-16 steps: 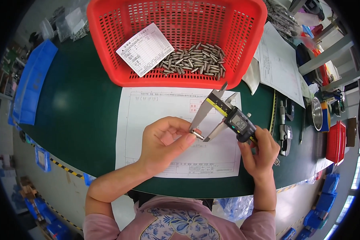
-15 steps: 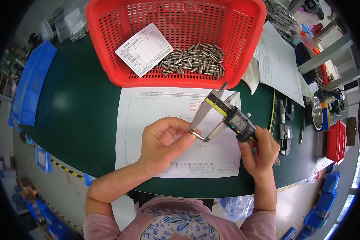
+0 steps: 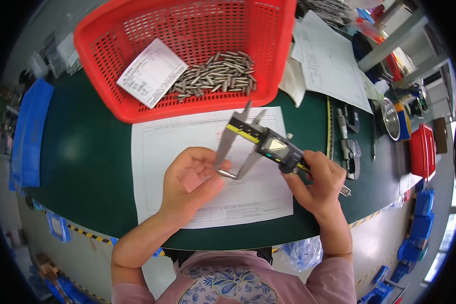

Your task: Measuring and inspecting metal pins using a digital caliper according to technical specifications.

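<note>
My left hand [image 3: 187, 188] pinches one end of a small metal pin [image 3: 226, 174] between thumb and fingers. The pin lies between the lower jaws of a digital caliper [image 3: 274, 147]; whether both jaws press on it I cannot tell. Wrapped round the caliper's beam and slider end is my right hand [image 3: 320, 183]. A printed drawing sheet [image 3: 162, 167] lies flat under both hands. Beyond it stands a red perforated basket [image 3: 187, 112] with a heap of similar metal pins [image 3: 223, 73] and a white printed card [image 3: 153, 73].
On the green table [image 3: 81, 131], a micrometer [image 3: 347, 144] and a metal bowl [image 3: 389, 118] sit at the right. More paper sheets [image 3: 329, 58] lie at the back right. A blue bin [image 3: 33, 131] stands at the left edge, a small red basket [image 3: 423, 151] at the far right.
The whole view has shifted, so the basket and table things appear farther left. Both hands still hold the pin and caliper, the pin between the jaws. Glare now covers the caliper's display.
</note>
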Motion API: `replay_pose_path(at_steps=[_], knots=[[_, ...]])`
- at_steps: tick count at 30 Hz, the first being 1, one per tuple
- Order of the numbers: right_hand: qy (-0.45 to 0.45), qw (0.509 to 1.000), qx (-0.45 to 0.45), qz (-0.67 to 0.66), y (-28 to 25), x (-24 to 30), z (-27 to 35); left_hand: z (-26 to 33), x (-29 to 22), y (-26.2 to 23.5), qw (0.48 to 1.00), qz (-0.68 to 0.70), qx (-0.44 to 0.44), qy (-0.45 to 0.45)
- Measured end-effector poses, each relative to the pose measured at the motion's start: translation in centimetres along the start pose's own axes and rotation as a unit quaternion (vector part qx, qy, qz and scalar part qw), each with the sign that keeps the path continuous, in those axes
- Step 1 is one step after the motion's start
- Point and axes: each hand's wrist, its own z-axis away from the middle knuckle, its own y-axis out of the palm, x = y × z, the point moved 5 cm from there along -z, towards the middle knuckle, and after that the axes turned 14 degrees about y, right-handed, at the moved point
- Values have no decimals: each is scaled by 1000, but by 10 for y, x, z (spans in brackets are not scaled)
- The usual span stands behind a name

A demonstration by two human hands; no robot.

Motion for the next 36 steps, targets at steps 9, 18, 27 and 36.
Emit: replay_pose_path(at_steps=[9,18,27,36], knots=[[-14,1000,5,-2,2,-1,0,1,2,4,1000,-15,-7,-19],[39,999,-13,-24,-5,-8,-6,-23,-10,-14,969,-242,-20,38],[76,990,-113,-39,-23,-22,-10,-125,-30,-33,613,-734,66,285],[73,990,-112,-40,-25,-22,-12,-135,-6,-26,710,-646,57,275]])
